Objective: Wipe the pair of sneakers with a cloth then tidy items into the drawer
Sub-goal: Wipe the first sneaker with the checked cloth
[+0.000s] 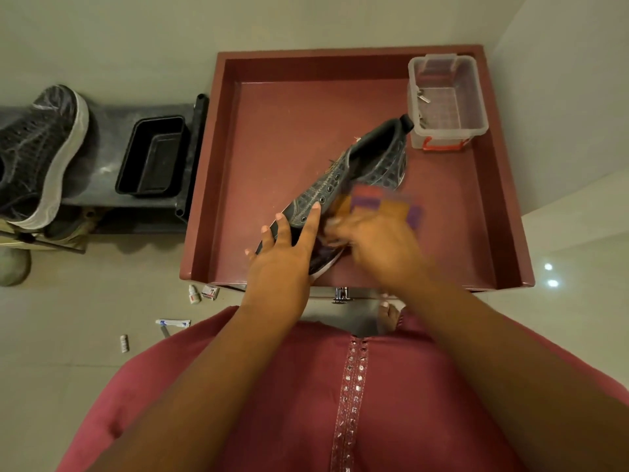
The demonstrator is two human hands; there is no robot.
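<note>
Wiping is under way: the left hand (284, 253) grips a sneaker (343, 185) over the open drawer (503, 212), the blurred right hand (374, 240) clutching the cloth (391, 204) against it. At nine o'clock the other sneaker (37, 155) waits — floor items untidied.

A black plastic tub (151, 156) sits on a dark shoe rack (112, 131) against the pale wall; a red garment (272, 403) with a sequinned placket fills the foreground; bare toes (388, 313) rest on grey floor tiles (51, 386).
</note>
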